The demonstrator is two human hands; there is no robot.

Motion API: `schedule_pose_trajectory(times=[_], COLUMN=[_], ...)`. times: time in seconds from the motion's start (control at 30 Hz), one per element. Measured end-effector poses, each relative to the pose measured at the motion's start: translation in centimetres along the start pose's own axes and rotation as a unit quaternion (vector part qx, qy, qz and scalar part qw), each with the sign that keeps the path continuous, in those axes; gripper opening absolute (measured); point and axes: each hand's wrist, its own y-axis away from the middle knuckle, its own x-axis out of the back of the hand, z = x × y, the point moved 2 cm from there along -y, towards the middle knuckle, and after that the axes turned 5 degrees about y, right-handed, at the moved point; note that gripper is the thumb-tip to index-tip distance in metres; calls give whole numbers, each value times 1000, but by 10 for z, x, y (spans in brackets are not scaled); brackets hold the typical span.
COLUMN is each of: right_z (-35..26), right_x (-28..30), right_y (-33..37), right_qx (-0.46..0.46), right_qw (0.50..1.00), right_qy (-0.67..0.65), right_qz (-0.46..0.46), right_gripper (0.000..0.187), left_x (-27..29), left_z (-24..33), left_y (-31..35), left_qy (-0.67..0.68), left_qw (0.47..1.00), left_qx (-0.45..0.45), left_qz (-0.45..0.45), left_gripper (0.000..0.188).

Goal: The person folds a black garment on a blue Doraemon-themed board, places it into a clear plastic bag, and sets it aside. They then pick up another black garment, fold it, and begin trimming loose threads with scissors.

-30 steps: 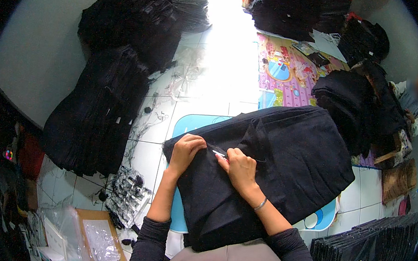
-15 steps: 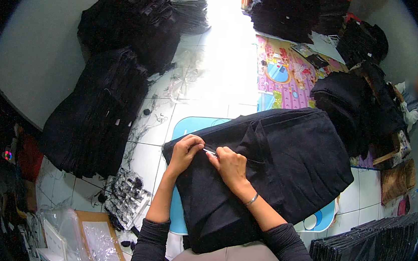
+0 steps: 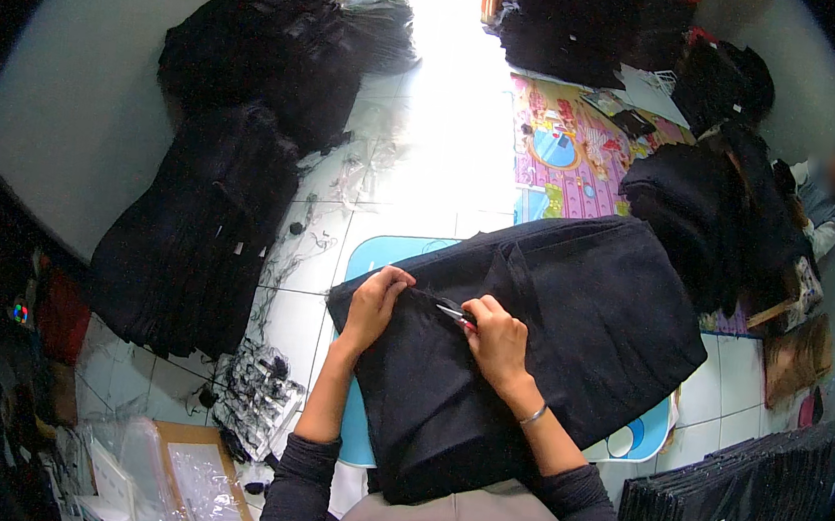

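Observation:
Black folded trousers (image 3: 584, 307) lie across a low light-blue table (image 3: 378, 249) in front of me. My left hand (image 3: 373, 306) is closed in a pinch at the far left edge of the cloth, and a bit of black thread or fabric runs from its fingertips toward the right. My right hand (image 3: 500, 344) grips small scissors (image 3: 454, 314) with silver pointed blades and a touch of red at the handle. The blades point left, a short gap away from my left fingers. Most of the handle is hidden in my palm.
Tall stacks of black garments (image 3: 199, 230) stand at left. Thread scraps (image 3: 259, 396) litter the tiles. An open carton (image 3: 205, 481) with clear plastic lies lower left. Packaged black garments (image 3: 726, 501) stand lower right. Beyond the colourful mat (image 3: 577, 165), another person (image 3: 825, 199) sits at far right.
My right hand has drawn away to the right with the scissors, so their blades now show apart from my left hand. The left hand keeps its pinch, shifted slightly.

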Motion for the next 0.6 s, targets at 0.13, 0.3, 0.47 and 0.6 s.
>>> schedule_pose_trajectory(times=[0.13,0.3,0.47,0.6], right_z=[-8,-5,-4,-6], right_x=[13,13,7,10], right_y=[20,36,29,29], right_qx=[84,-49,-94,-96], right_qw=[996,984,979,982], right_qy=[-32,-173,-177,-156], right_qz=[-1,-24,-27,-50], right_gripper=[19,15,16,27], left_x=[13,11,-13,-19], left_z=[11,37,54,45], left_y=[18,45,49,48], left_qy=[6,-34,-126,-136], left_qw=[1000,999,987,987], left_qx=[-10,-15,-104,-63], left_qz=[-12,-13,5,-56], left_gripper=[5,14,43,13])
